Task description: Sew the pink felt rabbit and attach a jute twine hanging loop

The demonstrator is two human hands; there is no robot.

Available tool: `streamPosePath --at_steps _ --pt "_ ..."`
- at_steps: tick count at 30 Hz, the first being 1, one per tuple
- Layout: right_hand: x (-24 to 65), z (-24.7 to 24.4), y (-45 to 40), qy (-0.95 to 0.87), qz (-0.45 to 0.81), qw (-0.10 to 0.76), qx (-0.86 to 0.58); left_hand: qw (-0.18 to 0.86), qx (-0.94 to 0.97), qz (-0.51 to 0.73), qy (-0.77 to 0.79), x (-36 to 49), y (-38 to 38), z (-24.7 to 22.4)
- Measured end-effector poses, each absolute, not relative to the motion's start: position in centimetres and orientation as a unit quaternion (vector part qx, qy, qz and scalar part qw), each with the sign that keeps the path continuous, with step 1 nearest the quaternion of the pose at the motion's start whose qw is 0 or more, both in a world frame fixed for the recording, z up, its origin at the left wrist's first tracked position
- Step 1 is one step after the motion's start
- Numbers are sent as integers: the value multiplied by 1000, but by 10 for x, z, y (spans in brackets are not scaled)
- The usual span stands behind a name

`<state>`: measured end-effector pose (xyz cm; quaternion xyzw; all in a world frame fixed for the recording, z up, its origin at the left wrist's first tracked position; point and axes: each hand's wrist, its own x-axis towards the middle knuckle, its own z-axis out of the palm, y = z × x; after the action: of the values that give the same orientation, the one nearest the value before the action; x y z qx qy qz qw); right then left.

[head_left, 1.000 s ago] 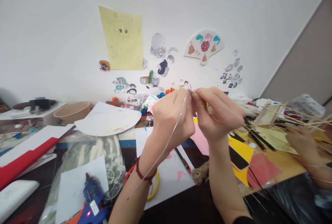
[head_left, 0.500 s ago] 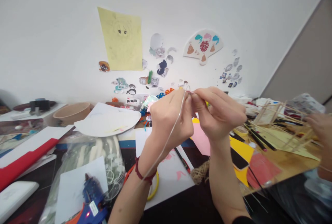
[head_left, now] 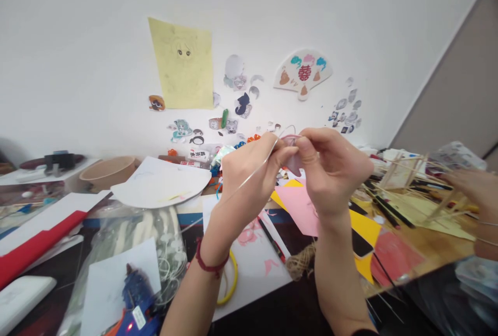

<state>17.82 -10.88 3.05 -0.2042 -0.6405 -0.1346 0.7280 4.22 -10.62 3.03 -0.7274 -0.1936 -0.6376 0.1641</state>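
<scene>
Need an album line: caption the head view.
Both hands hold a small pink piece, a thin wire arching beside it.

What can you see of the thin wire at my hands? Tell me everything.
The wire is silvery, apparently metal. It arches above the fingertips of the left hand and right hand, by a mauve piece; the rest slants down across the back of the left hand, blurring toward its lower end. Whether it joins the piece is unclear.
</scene>
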Motion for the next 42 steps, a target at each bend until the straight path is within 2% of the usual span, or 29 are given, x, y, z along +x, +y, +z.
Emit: streamPosePath --at_steps 6,10,14,24,31,34,42 --pt "178 33 -113 -645 -178 715 -200 98 -739 -644 -170 43 -106 31" --pt "179 32 -115 -645 -119 719 -230 -20 -733 -665 -145 46 -104 30" --pt "180 31 -114 -654 -49 714 -246 -73 -704 -688 -156 49 -103 29" --pt "173 28 -110 -658 7 702 -271 15 -614 -761 -211 58 -102 24" --pt "173 29 -111 -639 -17 724 -262 -85 -644 -741 -170 50 -110 27" --pt "173 30 -112 -633 -37 729 -258 -88 -659 -731 -152 46 -115 31" --pt "173 33 -118 -627 -63 734 -255 47 -693 -698 -174 39 -115 34"
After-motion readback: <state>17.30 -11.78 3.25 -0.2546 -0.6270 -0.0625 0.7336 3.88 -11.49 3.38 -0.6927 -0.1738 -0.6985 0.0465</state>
